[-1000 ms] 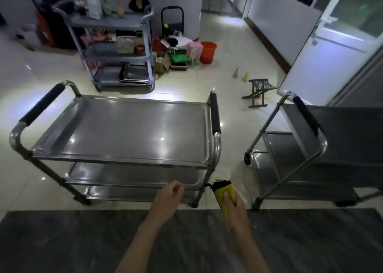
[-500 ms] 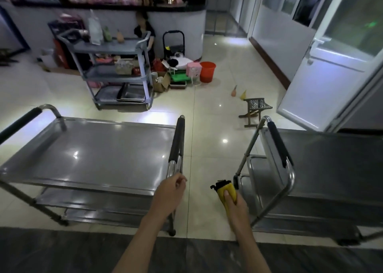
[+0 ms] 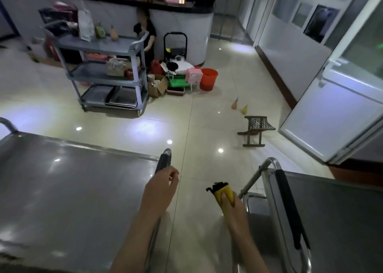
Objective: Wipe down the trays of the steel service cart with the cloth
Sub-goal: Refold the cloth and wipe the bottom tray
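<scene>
Right hand (image 3: 233,205) grips the rolled yellow cloth (image 3: 223,193); left hand (image 3: 160,186), loosely curled, holds nothing, over the steel cart's (image 3: 72,189) black handle (image 3: 163,161). Second cart (image 3: 331,210) at 4 o'clock — wooden stool (image 3: 256,130) at 1.

steel cart (image 3: 72,189) near left | second cart (image 3: 342,221) near right | floor gap between them | shelf trolley (image 3: 103,69) behind left cart | bucket (image 3: 209,78) right of trolley | stool (image 3: 256,130) behind second cart
</scene>
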